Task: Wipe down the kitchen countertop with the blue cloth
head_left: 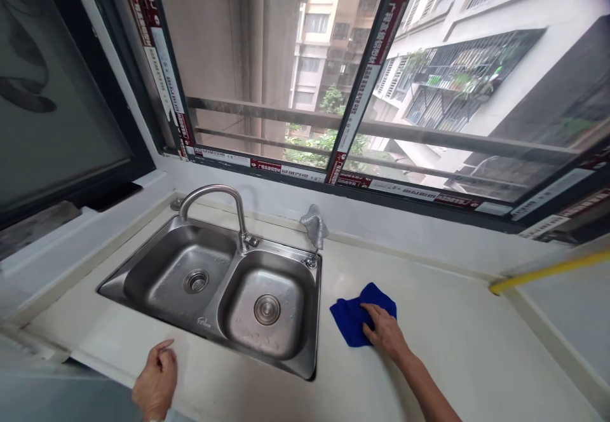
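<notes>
A blue cloth [350,320] lies bunched on the pale countertop [457,346], to the right of the sink. My right hand [385,332] is on its right side, fingers pressing and gripping the fabric against the surface. Near the counter's front edge, below the left basin, hovers my left hand [156,377]; its fingers are loosely curled and no object shows in them. Between the hands sits a steel double-bowl sink [219,307], both bowls showing their drains and some water drops.
A curved steel faucet [238,209] rises behind the sink, its spout over the left bowl. A grey cloth [314,226] drapes over a fitting at the sink's back right corner. A yellow pipe [548,274] runs along the right wall. Behind stands a window frame [286,169].
</notes>
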A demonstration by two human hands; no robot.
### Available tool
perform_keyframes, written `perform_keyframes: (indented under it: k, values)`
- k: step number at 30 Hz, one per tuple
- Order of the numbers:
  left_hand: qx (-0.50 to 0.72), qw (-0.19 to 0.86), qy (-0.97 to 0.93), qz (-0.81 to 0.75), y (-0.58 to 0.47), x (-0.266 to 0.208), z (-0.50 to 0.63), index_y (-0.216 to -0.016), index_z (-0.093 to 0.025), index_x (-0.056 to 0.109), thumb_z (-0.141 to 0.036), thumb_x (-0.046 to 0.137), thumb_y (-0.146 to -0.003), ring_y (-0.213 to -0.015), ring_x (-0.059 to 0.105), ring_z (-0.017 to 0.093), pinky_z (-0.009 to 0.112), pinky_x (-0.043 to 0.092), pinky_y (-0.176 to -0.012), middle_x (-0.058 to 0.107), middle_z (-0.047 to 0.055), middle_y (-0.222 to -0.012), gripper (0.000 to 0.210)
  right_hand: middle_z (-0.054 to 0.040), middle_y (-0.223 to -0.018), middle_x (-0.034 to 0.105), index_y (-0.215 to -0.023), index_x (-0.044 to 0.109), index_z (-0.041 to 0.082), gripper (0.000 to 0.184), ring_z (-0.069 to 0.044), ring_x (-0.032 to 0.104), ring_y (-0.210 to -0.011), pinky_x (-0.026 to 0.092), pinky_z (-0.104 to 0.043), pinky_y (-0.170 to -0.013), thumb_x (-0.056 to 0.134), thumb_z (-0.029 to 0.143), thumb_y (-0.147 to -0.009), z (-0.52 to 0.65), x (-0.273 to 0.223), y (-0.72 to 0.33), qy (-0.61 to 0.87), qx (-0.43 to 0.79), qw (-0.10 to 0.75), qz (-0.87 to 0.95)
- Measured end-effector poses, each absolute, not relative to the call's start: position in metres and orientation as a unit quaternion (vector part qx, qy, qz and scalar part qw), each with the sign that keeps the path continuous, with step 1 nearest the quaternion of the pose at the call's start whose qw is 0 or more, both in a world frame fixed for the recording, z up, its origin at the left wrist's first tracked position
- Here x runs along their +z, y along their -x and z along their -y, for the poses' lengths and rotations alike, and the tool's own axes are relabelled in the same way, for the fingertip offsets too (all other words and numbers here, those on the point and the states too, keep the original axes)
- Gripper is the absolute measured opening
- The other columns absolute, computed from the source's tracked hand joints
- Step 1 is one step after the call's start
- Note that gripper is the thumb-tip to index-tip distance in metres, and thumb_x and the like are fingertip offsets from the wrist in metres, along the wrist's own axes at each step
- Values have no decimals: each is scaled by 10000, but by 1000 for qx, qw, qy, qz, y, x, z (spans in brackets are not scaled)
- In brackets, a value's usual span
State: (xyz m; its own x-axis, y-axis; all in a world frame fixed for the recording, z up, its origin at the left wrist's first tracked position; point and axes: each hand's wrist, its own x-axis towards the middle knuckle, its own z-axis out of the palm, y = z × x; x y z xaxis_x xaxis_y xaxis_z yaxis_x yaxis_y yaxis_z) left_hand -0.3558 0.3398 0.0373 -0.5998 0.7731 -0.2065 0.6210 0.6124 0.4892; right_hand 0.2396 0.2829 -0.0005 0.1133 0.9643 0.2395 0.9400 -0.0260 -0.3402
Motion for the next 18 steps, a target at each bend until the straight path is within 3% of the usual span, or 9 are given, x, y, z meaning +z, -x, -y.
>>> perform_keyframes:
  k: [4,9,14,18]
  values:
    - [176,205,-397,-877,356,40,-340,-1114,-290,681,-397,344,-903,-633,599,254,326,414,-593,710,51,-770,411,-121,-1120,707,-995,693,223,301,-298,651,-1063,539,-490,-905,508,415,-855,-282,5,-243,691,25,233,684]
    - [177,210,-405,-872,359,38,-340,-1112,-297,675,-410,343,-896,-626,586,250,320,402,-585,698,50,-756,412,-133,-1174,692,-1129,651,195,381,-282,642,-1105,521,-493,-987,479,482,-947,-281,52,-247,677,-46,335,653]
    - [182,217,-401,-871,358,37,-339,-1121,-306,661,-442,333,-902,-628,582,247,318,402,-590,683,39,-747,417,-63,-979,726,-1070,680,203,310,-193,689,-824,592,-311,-729,584,460,-927,-291,136,-227,655,-129,448,595]
    - [191,214,-404,-869,357,39,-338,-1108,-293,667,-427,328,-907,-634,588,243,316,397,-593,698,44,-774,416,-52,-908,734,-1042,692,194,283,-168,680,-753,579,-285,-718,617,434,-914,-301,181,-196,607,-172,469,618]
